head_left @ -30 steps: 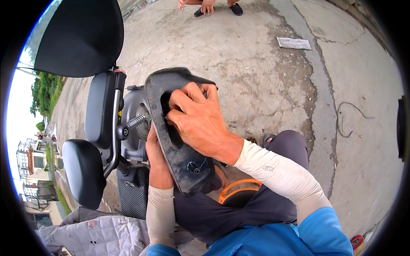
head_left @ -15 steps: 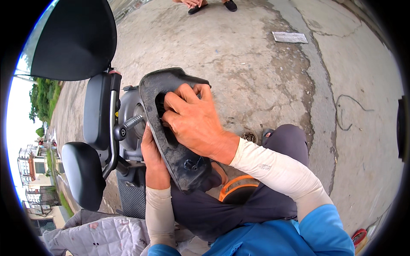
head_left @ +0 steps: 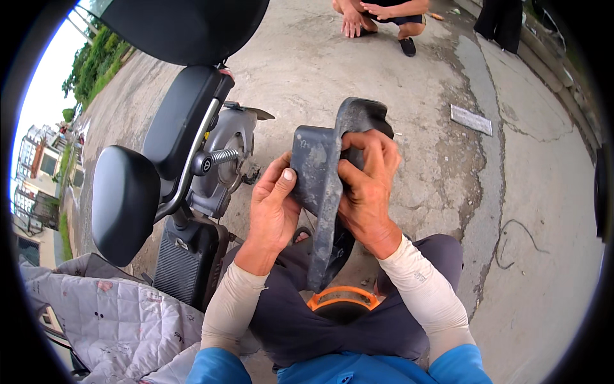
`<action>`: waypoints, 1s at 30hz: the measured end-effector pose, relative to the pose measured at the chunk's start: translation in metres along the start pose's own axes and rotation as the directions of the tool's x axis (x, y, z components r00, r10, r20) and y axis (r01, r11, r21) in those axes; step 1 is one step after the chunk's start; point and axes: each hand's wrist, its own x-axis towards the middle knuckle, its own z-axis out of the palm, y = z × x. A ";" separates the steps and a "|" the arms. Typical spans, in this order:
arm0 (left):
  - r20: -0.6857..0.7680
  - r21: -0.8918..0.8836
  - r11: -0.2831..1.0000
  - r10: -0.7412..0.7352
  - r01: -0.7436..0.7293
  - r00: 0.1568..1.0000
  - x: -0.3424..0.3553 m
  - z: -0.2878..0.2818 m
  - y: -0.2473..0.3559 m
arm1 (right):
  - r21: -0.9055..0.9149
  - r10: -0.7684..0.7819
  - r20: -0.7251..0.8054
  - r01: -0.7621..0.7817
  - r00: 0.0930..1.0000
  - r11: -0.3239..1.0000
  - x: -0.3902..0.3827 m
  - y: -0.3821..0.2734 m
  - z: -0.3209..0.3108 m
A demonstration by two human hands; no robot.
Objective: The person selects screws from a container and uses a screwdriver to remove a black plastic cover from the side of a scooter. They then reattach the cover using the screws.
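A dusty black plastic cover [head_left: 311, 160], with a box-shaped part sticking out on its left side, is held up over my lap. My left hand [head_left: 274, 206] grips that box-shaped part, thumb on its near face and fingers behind. On the other side my right hand [head_left: 369, 189] is closed round the cover's edge, its fingers curled into the hollow, where the fingertips are hidden. To the left stands an electric scooter [head_left: 220, 160] with black padded seats, a grey wheel area and a coil spring beside it.
An orange-rimmed round object [head_left: 345, 296] sits between my legs. A quilted cloth [head_left: 121, 320] lies at lower left. Farther off, a person [head_left: 384, 13] squats with hands out. A pale slab [head_left: 471, 120] and a thin wire [head_left: 511, 246] lie on the concrete at right.
The cover has moved right, away from the scooter, and turned edge-on, showing its box-shaped side. My left hand now grips that side. The view has shifted, showing more of the squatting person.
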 end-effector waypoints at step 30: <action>-0.186 -0.122 0.991 -0.081 0.059 0.979 -0.008 0.006 -0.019 | 0.464 0.472 0.346 -0.585 0.811 0.665 -0.025 0.022 0.012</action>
